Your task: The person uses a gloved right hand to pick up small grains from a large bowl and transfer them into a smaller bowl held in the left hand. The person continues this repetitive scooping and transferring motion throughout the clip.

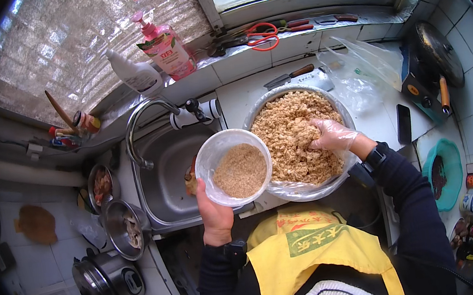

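Observation:
My bare left hand [215,215] holds a white plastic tub [206,185] by its near left side, tilted towards me. Fine brown granules [242,171] lie in the tub. My right hand [334,135], in a clear disposable glove, grips a clump of a pale brown, grainy mixture [296,162], with its fingertips sunk partly out of sight. The mixture fills a large round basin [351,116] lined with clear plastic film. The tub's right rim overlaps the basin's left edge.
On the left is a steel sink [170,187] with a curved faucet [130,139]. A knife [287,77] and plastic bags [358,82] lie behind the basin. Right of it are a phone [403,124] and a gas stove [419,92]. Steel bowls [114,221] hold meat.

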Demonstrator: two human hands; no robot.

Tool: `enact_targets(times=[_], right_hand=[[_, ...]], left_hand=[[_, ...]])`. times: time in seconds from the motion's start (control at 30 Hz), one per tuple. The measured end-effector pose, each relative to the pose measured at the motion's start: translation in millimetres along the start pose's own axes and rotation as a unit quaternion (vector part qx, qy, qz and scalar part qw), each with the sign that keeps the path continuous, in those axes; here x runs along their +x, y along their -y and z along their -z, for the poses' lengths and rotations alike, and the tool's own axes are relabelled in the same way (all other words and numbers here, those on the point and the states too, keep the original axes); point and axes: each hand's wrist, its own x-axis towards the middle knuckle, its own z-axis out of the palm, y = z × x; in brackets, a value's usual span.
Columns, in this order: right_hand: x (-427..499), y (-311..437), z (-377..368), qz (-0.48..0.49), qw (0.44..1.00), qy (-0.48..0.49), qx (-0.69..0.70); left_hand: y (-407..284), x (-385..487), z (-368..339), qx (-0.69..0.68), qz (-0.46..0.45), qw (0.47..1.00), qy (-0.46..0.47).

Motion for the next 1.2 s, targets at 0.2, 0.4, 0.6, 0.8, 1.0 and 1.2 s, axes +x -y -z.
enact_targets(times=[0.2, 0.4, 0.6, 0.8, 1.0, 1.2], right_hand=[[-7.3, 13.8, 14.6, 0.057, 0.998, -0.009, 0.04], [25.1, 18.8, 38.2, 0.072, 0.996, -0.042, -0.035], [65.6, 60.5, 31.3, 0.059, 0.975, 0.017, -0.214], [70.4, 104.8, -13.3, 0.036, 0.928, 0.089, -0.36], [47.9, 70.3, -13.4, 0.163, 0.931, 0.031, -0.324], [45.8, 31.8, 19.3, 0.18, 0.976, -0.037, -0.121]], left_hand=[[-1.8, 0.7, 6.2, -0.004, -0.007, 1.0, 0.003], [-6.7, -1.4, 13.8, -0.01, -0.015, 1.0, 0.002], [-12.3, -7.5, 15.3, -0.002, -0.018, 1.0, -0.019], [-14.2, -9.7, 16.2, -0.004, -0.018, 1.0, -0.013], [-16.2, -5.6, 16.7, -0.009, -0.015, 1.0, -0.005], [-17.3, 1.3, 17.3, -0.012, -0.01, 1.0, 0.012]])
